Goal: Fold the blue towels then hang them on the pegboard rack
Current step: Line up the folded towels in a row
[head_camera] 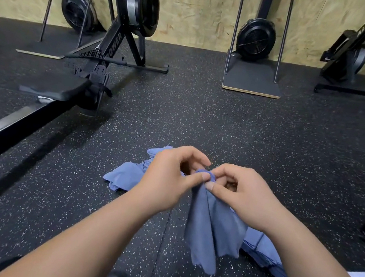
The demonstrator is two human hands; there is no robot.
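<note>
The person is working at the folding step, and it is only just opening: one blue towel (210, 227) is hanging in the air in front of them, bunched and unspread, while both hands are meeting at its top edge. The left hand (165, 179) is pinching the cloth between thumb and forefinger, its other fingers curled in. The right hand (239, 196) is doing the same just beside it, thumb and forefinger closing on the same rolled bit of hem, so the two grips are almost touching. The towel is drooping from that single point toward the rubber floor (272, 141), its lower end hanging in loose folds.

A second, crumpled towel (124, 177) is lying on the floor beyond the left hand, and more blue cloth (266, 251) is lying under the right forearm (302, 255). It looks flatter and may be folded already, though the arm is covering too much of it to be sure. The pegboard rack is not showing anywhere in view; only rowing machines (124, 32) are standing along the plywood wall (198, 8).

In my judgement the next move is calling for the hands to slide apart along the hem until each is holding a corner, so the towel is opening flat before any fold is made. With the grips this close together, the risk is taking a wrong edge and folding a twisted cloth.
</note>
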